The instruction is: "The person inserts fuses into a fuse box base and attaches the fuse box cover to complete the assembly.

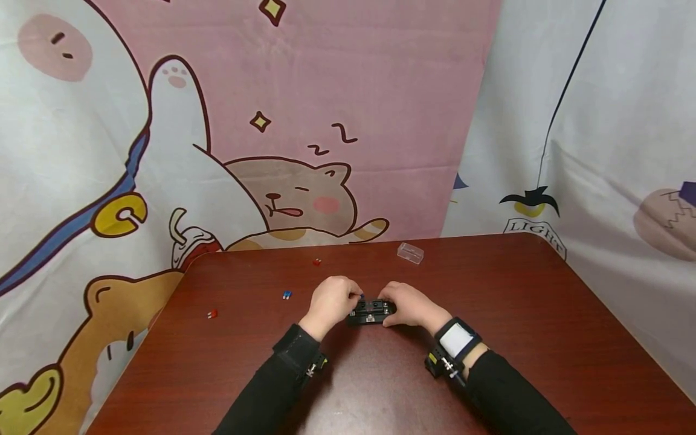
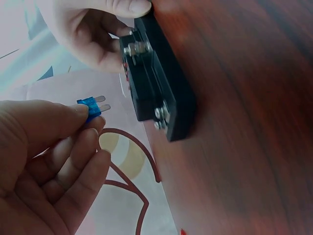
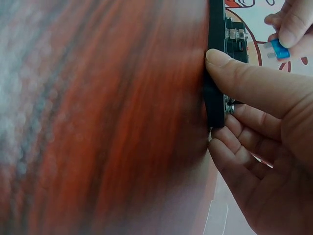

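Observation:
A blue blade fuse is pinched between thumb and fingertips of my left hand, its two metal prongs pointing at the fuse block. That black fuse block lies on the table between both hands, with metal screw terminals along its sides. My right hand grips its right end; in the right wrist view the thumb presses one edge and the fingers curl by the far end. A small gap separates the prongs from the block in the left wrist view.
A second blue fuse lies on the brown table left of my left hand. Red fuses lie farther off, one at the back and one at the left. A clear plastic box sits near the back edge.

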The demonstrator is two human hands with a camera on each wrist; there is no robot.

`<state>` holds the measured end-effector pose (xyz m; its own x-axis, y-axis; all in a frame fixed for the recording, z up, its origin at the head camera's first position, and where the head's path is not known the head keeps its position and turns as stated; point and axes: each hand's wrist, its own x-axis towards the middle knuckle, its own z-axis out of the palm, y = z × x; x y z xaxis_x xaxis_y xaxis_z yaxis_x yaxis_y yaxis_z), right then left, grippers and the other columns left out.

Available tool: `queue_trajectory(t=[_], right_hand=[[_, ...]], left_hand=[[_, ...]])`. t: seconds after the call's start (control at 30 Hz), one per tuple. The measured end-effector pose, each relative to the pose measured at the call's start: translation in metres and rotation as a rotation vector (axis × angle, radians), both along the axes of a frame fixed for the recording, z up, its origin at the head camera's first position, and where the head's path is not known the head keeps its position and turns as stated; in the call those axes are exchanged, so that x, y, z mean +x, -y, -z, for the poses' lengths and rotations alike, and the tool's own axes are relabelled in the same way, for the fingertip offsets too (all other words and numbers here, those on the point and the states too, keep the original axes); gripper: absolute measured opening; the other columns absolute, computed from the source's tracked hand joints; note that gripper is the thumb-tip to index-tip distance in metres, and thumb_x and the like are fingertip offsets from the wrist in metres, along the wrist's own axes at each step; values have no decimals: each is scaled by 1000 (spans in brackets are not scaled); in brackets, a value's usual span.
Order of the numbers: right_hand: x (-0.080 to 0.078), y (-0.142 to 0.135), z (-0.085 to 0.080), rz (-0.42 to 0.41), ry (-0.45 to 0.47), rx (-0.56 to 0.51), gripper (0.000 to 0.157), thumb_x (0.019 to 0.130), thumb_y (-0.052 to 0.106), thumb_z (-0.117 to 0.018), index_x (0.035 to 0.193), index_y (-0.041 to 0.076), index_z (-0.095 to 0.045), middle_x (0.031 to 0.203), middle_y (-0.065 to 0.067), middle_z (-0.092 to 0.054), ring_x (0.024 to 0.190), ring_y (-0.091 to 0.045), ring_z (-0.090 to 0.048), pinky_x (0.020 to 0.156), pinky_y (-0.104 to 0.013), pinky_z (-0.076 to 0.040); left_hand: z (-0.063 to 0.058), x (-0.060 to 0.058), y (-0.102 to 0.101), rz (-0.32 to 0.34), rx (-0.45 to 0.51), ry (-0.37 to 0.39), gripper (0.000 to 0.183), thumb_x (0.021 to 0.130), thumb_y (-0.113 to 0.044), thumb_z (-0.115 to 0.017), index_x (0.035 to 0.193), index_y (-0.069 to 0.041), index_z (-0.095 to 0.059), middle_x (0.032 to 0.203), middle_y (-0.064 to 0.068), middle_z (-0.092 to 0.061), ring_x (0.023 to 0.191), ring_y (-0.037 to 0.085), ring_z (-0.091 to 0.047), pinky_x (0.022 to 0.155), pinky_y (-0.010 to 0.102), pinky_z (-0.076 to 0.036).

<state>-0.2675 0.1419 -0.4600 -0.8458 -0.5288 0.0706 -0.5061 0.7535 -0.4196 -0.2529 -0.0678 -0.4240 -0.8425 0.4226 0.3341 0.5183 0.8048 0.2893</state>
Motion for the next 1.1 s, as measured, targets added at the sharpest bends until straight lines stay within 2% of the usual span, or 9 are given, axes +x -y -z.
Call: queue_trajectory(t=[0.37,1.1], right_hand=[[0,-1,0,-19,-9,-11,39,69,19,-91,102,10,-70,99,0,-62,92,-18,-57,87,-40,-48],[0,-1,-1,-18,-17,17,38,70,21,-90,99,9,-69,96,1,-60,88,-16,-55,84,-38,-48]], left_hand=[[-1,-5,-18,24,8,36,5,86,-13,-77,84,-17,-80,81,-5,-71,72,12,-63,62,29,-51],[3,-11,-36,1,-85,76,7,88,-16,-74,87,-19,-80,82,-8,-71,75,11,-63,62,30,-51]])
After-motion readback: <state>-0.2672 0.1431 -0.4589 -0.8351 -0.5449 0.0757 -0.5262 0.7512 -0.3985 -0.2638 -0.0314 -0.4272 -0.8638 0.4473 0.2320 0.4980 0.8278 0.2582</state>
